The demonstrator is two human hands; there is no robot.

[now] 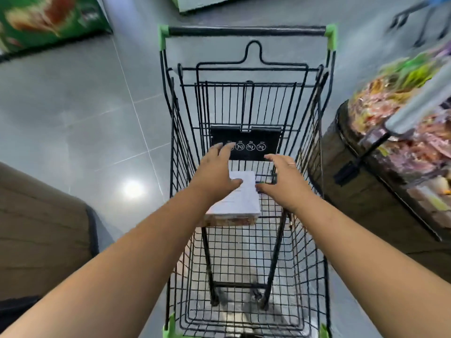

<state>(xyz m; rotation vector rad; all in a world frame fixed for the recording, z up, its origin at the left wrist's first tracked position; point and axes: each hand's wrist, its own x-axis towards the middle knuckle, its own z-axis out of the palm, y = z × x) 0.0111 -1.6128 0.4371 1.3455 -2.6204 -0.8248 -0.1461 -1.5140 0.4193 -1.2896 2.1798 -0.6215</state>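
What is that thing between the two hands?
A flat white-topped package in the cart lies between the left hand and right hand, in the head view.

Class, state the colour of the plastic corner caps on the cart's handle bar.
The corner caps are light green, clearest in the head view.
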